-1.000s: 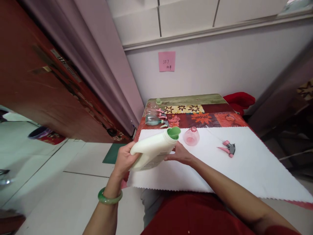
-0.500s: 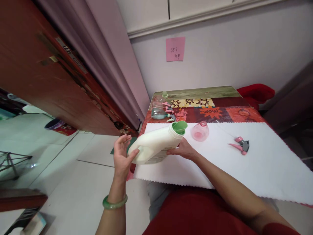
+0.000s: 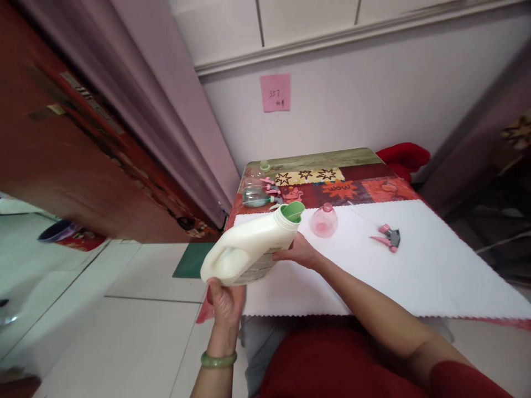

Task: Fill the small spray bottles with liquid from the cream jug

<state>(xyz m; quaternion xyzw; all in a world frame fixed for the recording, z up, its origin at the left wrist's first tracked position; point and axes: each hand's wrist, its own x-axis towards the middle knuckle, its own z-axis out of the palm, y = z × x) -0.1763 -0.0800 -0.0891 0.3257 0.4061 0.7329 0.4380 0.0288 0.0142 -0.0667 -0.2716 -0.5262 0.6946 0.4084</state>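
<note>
A white detergent jug (image 3: pixel 249 249) with a green spout lies tilted, mouth pointing toward a small pink round bottle (image 3: pixel 324 219) on the white cloth (image 3: pixel 415 271). My left hand (image 3: pixel 225 298) cups the jug's base from below, fingers curled round it. My right hand (image 3: pixel 299 251) grips the jug near its neck from the right side. A pink and grey spray trigger (image 3: pixel 388 237) with its thin tube lies on the cloth to the right, apart from both hands.
Several clear spray bottles with pink triggers (image 3: pixel 259 190) lie at the table's far left corner on a patterned cover (image 3: pixel 344 190). A pink note (image 3: pixel 275 93) is on the wall. A red door (image 3: pixel 62 160) and tiled floor are to the left; red fabric (image 3: pixel 404 156) is behind the table.
My left hand let go of the jug's side, opened briefly, then moved under the base and gripped it. The jug tipped slightly higher at the base. My right hand stayed on the neck.
</note>
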